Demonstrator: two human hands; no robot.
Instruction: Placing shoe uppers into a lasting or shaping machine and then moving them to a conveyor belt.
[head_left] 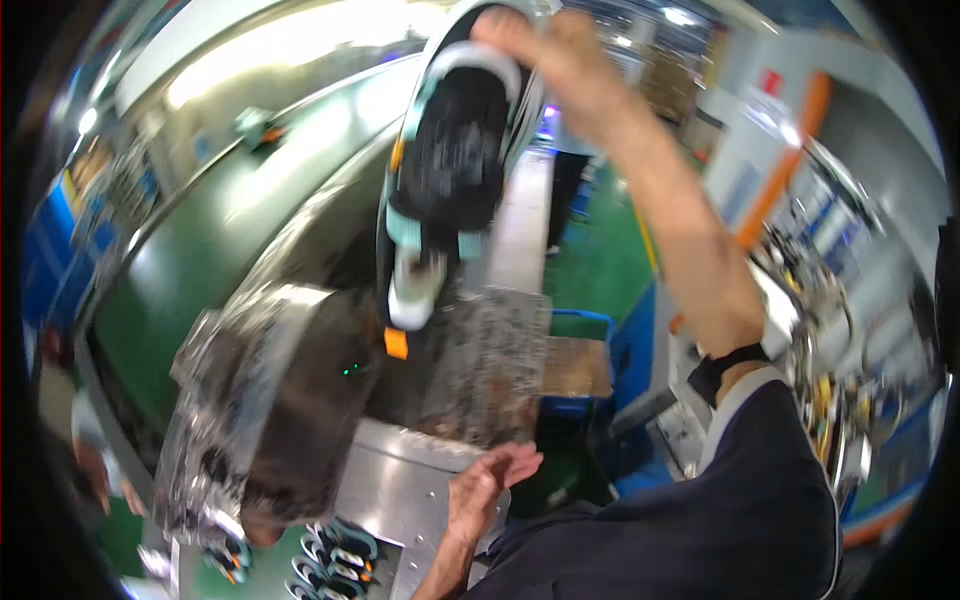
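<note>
You are gripping a blurred black-and-teal shoe by its far end with your right hand, holding it up in the middle, while your left hand is hanging open and empty beside the near metal table. This shoe is already up but not yet set down; more shoes are lying unhandled at near left.

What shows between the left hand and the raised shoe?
In the head view, a mottled grey panel shows between the left hand and the shoe held by the right hand.
</note>
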